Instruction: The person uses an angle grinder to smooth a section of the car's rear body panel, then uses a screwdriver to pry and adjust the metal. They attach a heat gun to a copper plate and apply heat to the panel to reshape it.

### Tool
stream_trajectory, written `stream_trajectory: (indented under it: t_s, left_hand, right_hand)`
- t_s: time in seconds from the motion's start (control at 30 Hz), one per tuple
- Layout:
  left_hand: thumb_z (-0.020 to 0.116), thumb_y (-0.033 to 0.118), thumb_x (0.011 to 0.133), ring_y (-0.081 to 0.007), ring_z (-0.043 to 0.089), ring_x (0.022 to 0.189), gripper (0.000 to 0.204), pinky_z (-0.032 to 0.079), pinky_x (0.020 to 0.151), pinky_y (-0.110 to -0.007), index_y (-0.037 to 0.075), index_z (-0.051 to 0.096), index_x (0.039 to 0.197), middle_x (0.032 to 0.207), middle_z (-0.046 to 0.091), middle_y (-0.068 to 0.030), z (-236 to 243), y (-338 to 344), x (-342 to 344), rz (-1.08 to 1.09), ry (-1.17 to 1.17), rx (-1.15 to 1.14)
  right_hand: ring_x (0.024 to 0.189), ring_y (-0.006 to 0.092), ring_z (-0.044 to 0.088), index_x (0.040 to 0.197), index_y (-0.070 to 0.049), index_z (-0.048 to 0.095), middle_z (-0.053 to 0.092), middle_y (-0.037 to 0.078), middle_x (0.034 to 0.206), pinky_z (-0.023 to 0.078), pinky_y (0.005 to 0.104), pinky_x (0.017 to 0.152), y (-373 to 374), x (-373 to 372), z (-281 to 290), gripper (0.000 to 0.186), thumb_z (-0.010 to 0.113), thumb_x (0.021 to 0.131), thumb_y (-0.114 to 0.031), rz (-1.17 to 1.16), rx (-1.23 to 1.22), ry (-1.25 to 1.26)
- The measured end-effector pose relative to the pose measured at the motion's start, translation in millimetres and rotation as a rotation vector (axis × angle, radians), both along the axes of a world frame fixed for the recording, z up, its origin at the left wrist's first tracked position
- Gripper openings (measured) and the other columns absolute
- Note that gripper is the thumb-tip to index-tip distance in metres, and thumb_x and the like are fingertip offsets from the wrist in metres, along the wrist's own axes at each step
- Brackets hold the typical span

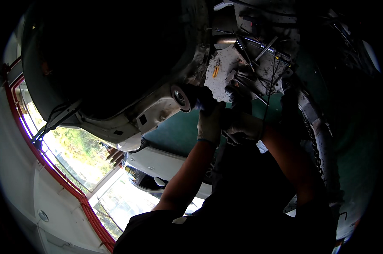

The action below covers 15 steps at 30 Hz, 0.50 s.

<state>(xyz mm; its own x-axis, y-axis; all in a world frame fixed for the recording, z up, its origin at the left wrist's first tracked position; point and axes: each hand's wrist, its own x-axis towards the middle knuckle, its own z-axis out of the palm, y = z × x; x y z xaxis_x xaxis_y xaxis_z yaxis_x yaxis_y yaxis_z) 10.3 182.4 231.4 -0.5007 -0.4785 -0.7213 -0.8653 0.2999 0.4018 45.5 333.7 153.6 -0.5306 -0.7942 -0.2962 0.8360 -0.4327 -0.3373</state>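
Both my hands wear pale work gloves and are closed round a dark angle grinder (204, 97). My left hand (211, 122) grips it near its head, and my right hand (245, 128) wraps round its rear body. Its round disc (180, 97) faces left, close to the bare metal edge of a car body (159, 110). Whether the disc touches the metal I cannot tell. Square holes and scuffed patches mark that edge. Much of the grinder is hidden by the gloves and deep shadow.
Beyond my hands, a pale platform (219, 86) bears several metal tools, a yellow-handled tool (216, 71) and cables. A chain (314, 148) hangs along a metal beam (308, 106) on the right. Another light-coloured car (155, 163) stands at left, before bright windows (79, 148).
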Motion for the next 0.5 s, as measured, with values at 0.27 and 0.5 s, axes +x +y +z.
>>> stream_trajectory:
  t_s: [0.27,0.5]
  left_hand:
    - [0.08,0.038,0.088,-0.016,0.065,0.099,0.055,0.053,0.085,-0.032,-0.002,0.064,0.121,0.11,0.07,-0.0079,5.6,3.4,-2.3,0.002,0.017,0.031]
    - [0.08,0.038,0.088,-0.0153,0.065,0.095,0.053,0.053,0.083,-0.032,-0.002,0.065,0.118,0.106,0.07,-0.0074,5.9,0.9,0.0,0.003,-0.01,0.017]
  right_hand:
    - [0.086,0.0189,0.066,0.126,0.0,0.057,0.068,0.009,0.097,0.056,0.0336,0.079,1.5,-2.6,8.7,0.047,0.07,0.084,-0.017,-0.02,0.012,-0.047]
    - [0.09,0.0185,0.067,0.128,0.001,0.057,0.069,0.009,0.101,0.055,0.0326,0.082,-2.1,3.5,1.1,0.048,0.069,0.084,-0.017,0.049,-0.007,-0.094]
